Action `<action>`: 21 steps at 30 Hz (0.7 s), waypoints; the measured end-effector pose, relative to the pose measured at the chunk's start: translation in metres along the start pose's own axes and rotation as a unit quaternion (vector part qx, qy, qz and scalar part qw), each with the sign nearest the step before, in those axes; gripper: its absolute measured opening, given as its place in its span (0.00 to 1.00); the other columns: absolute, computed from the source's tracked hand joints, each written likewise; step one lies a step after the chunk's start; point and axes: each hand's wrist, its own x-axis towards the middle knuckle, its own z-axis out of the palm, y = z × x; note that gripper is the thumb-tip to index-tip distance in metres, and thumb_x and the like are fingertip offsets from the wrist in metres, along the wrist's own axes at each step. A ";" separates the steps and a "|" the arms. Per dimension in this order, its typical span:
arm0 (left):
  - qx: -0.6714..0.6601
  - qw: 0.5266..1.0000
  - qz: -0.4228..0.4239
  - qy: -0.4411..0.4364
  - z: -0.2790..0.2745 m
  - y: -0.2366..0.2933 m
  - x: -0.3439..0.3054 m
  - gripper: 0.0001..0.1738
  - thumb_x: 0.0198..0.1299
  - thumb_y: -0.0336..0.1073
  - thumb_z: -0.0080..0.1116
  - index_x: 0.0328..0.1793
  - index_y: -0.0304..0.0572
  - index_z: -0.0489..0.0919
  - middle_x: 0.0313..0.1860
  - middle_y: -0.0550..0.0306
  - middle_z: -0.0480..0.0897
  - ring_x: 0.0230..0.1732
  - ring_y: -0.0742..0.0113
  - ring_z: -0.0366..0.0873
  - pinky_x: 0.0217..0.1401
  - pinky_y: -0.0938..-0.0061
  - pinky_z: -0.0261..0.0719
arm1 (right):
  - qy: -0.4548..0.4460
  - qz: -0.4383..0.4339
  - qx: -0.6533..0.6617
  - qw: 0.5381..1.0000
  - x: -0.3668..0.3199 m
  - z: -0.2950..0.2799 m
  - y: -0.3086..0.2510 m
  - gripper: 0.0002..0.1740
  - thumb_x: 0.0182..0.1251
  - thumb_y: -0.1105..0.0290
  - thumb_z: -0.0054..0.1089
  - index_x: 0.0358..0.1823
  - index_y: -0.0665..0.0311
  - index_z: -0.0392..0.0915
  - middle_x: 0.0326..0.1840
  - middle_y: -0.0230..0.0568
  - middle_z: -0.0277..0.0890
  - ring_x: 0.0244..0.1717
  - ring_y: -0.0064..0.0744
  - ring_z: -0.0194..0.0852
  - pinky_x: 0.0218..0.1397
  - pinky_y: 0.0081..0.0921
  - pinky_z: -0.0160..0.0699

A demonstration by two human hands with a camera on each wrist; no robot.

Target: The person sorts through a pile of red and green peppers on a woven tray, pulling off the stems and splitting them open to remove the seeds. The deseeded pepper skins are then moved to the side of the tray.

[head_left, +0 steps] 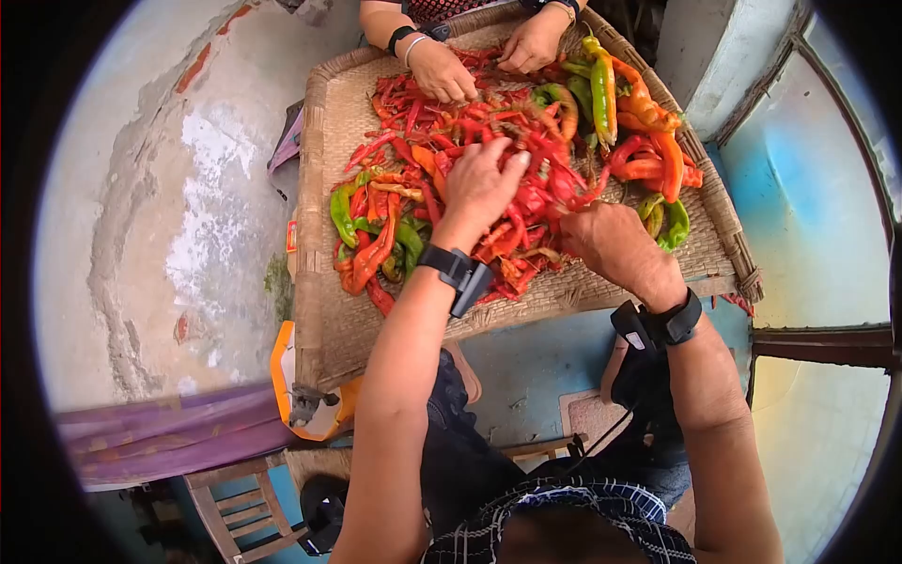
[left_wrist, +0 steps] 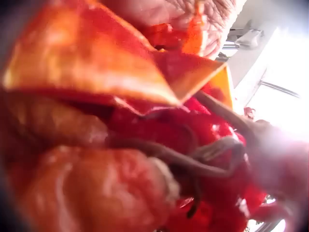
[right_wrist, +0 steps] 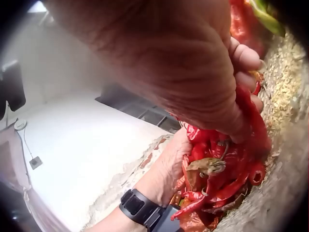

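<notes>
A heap of red chili peppers (head_left: 507, 122) covers the middle of a woven tray (head_left: 324, 188). My left hand (head_left: 482, 183) lies over the heap, its fingers reaching forward among the peppers, the thumb apart. Close up in the left wrist view are an orange-red pepper (left_wrist: 96, 188) and dark stems (left_wrist: 193, 162). At the heap's near right side my right hand (head_left: 615, 246) has its fingers curled; in the right wrist view they close around a long red pepper (right_wrist: 256, 118). Wrinkled red peppers (right_wrist: 231, 179) lie just below that hand.
Across the tray, another person's two hands (head_left: 442, 70) work at the far side of the heap. Larger green and orange peppers (head_left: 648, 103) sit at the right, more green ones (head_left: 343, 211) at the left. An orange-rimmed container (head_left: 282, 367) stands beyond the tray's left corner.
</notes>
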 end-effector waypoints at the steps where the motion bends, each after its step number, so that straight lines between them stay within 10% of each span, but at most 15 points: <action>1: 0.016 0.998 0.046 0.033 0.002 0.007 -0.006 0.29 0.63 0.55 0.54 0.61 0.41 0.76 0.54 0.41 0.76 0.56 0.44 0.74 0.60 0.57 0.71 | -0.005 0.002 -0.006 1.000 0.000 -0.002 0.000 0.10 0.57 0.62 0.63 0.33 0.61 0.79 0.26 0.48 0.77 0.33 0.50 0.79 0.35 0.41 0.79; 9: -0.052 0.979 0.195 0.004 -0.015 0.021 -0.046 0.17 0.64 0.38 0.54 0.58 0.45 0.79 0.57 0.42 0.76 0.59 0.45 0.74 0.62 0.61 0.70 | -0.020 0.042 -0.021 0.999 -0.014 -0.009 -0.001 0.08 0.58 0.64 0.63 0.34 0.59 0.79 0.29 0.47 0.79 0.33 0.48 0.80 0.34 0.41 0.78; 17: -0.241 0.949 0.041 0.200 -0.043 -0.016 -0.045 0.10 0.63 0.28 0.54 0.48 0.39 0.83 0.40 0.53 0.86 0.41 0.70 0.84 0.46 0.76 0.79 | 0.226 -0.112 0.087 0.964 -0.002 -0.010 -0.037 0.11 0.53 0.69 0.65 0.39 0.60 0.77 0.37 0.41 0.75 0.40 0.43 0.76 0.41 0.35 0.79; 21: -0.164 0.971 -0.070 0.160 -0.033 -0.032 -0.049 0.27 0.62 0.29 0.54 0.69 0.45 0.68 0.44 0.43 0.85 0.44 0.52 0.84 0.49 0.63 0.80 | 0.187 -0.126 0.025 0.974 0.005 0.008 -0.049 0.16 0.52 0.67 0.64 0.44 0.59 0.79 0.46 0.39 0.72 0.50 0.41 0.70 0.48 0.35 0.76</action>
